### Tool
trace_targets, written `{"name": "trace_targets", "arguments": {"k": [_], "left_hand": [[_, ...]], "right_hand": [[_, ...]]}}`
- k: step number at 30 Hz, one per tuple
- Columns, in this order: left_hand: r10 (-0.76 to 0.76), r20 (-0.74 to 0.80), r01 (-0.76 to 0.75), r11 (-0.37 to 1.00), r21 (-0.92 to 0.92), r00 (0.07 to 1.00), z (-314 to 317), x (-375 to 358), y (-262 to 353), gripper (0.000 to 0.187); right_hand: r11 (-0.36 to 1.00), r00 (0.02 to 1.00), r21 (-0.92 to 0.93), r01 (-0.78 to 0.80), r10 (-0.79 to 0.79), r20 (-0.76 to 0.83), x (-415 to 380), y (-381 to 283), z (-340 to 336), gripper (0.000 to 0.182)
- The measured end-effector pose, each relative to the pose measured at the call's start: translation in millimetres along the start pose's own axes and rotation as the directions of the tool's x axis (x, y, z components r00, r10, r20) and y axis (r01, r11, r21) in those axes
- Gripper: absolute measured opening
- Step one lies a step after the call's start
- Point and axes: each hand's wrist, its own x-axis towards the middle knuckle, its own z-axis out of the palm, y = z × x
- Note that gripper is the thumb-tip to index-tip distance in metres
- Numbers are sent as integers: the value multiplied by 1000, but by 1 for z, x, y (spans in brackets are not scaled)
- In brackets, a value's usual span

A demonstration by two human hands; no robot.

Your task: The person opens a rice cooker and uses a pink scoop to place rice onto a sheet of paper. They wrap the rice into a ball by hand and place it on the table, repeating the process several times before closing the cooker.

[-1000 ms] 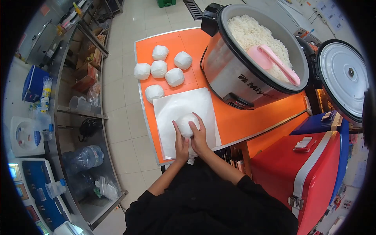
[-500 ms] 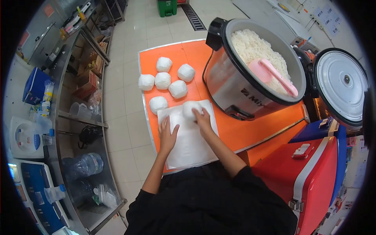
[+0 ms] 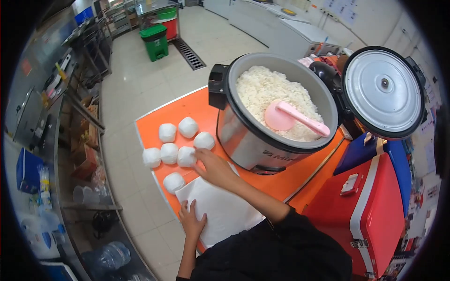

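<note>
White wrapped balls, several of them, sit on the orange tabletop. My right hand reaches over the table, its fingers apart beside the rightmost ball and the ball just left of the fingertips; whether it touches either is unclear. Spread fingers of my left hand rest on the left edge of a stack of white sheets. A lone ball lies by the sheets' upper left corner. Behind my right hand stands an open cooker full of rice, with a pink paddle on it.
The cooker's raised lid is at the right. A red cooler box and a blue one stand near my right side. Metal shelving lines the left, across the tiled floor. A green bin stands further back.
The ball that was in my right hand over the sheets now sits among the others, and that hand is open. My left hand stays at the sheets. The view has shifted, showing more of the room.
</note>
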Motion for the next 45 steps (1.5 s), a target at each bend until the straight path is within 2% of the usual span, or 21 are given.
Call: {"name": "trace_targets", "arguments": {"k": [2, 3, 4, 5, 6, 7, 8, 9, 11, 12, 15, 16, 19, 21, 24, 33, 35, 38, 39, 42, 45], "left_hand": [[-21, -19, 23, 996, 90, 1000, -11, -1, 18, 65], [-57, -46, 65, 980, 187, 997, -12, -5, 26, 64], [-47, -31, 52, 981, 184, 998, -8, -8, 30, 64], [115, -10, -112, 982, 155, 993, -3, -7, 33, 60], [274, 6, -272, 954, 125, 962, 2, -8, 35, 57], [282, 12, -282, 952, 122, 959, 15, -8, 36, 57], [488, 87, -496, 858, 134, 868, 33, -4, 38, 52], [667, 159, -685, 717, 130, 728, 41, -1, 45, 49], [634, 190, -653, 754, 64, 750, 49, -3, 59, 46], [589, 231, -605, 796, 0, 774, 52, -4, 65, 43], [561, 200, -572, 820, -3, 803, 64, -5, 70, 37], [531, 197, -543, 840, 5, 824, 67, -7, 70, 36], [512, 219, -524, 851, -1, 831, 79, -6, 65, 38], [461, 304, -480, 877, -13, 834, 85, -6, 62, 39], [512, 158, -513, 858, -38, 844, 82, -13, 63, 39], [508, 130, -509, 860, -30, 852, 78, -12, 65, 37], [504, 147, -503, 863, -45, 851, 75, -13, 66, 37], [497, 144, -495, 867, -56, 856, 73, -13, 68, 36], [499, 134, -496, 867, -56, 856, 73, -12, 68, 36], [499, 127, -495, 867, -60, 857, 75, -13, 66, 37], [499, 149, -492, 867, -81, 854, 73, -11, 66, 38]], "right_hand": [[938, 952, -334, 95, -184, -245, -19, -41, -71, 23], [895, 974, -438, -84, -18, -225, -18, -49, -117, 28], [907, 900, -398, -139, -52, -434, -16, -47, -151, 26], [810, 898, -568, -148, -131, -420, -5, -24, -189, 23], [614, 959, -780, -123, -127, -251, 1, 6, -224, 22], [553, 960, -809, -200, 276, -48, 18, 22, -246, 26], [469, 763, -850, -239, 632, 135, 28, 32, -259, 31], [481, 746, -847, -225, 644, 167, 25, 38, -254, 36], [471, 724, -854, -222, 666, 179, 19, 46, -241, 49], [554, 816, -821, -138, 534, 223, 12, 52, -243, 44], [446, 918, -860, -247, 393, -60, 38, 51, -287, 38], [379, 965, -897, -227, 210, -155, 48, 50, -302, 29], [216, 955, -948, -232, 235, -181, 78, 115, -341, 19], [178, 976, -982, 67, 194, 101, 80, 145, -349, 15], [269, 928, -961, 62, 339, 155, 57, 133, -354, 17], [556, 699, -831, 4, 593, 400, 14, 91, -352, 30], [473, 435, -839, -269, 837, 332, 22, 90, -345, 33], [601, 380, -784, -155, 769, 514, 22, 108, -335, 40], [524, 345, -718, -459, 849, 399, 21, 87, -322, 41], [529, 203, -610, -590, 828, 522, 32, 83, -309, 29], [558, 196, -503, -660, 774, 602, 52, 87, -318, 21]]}}
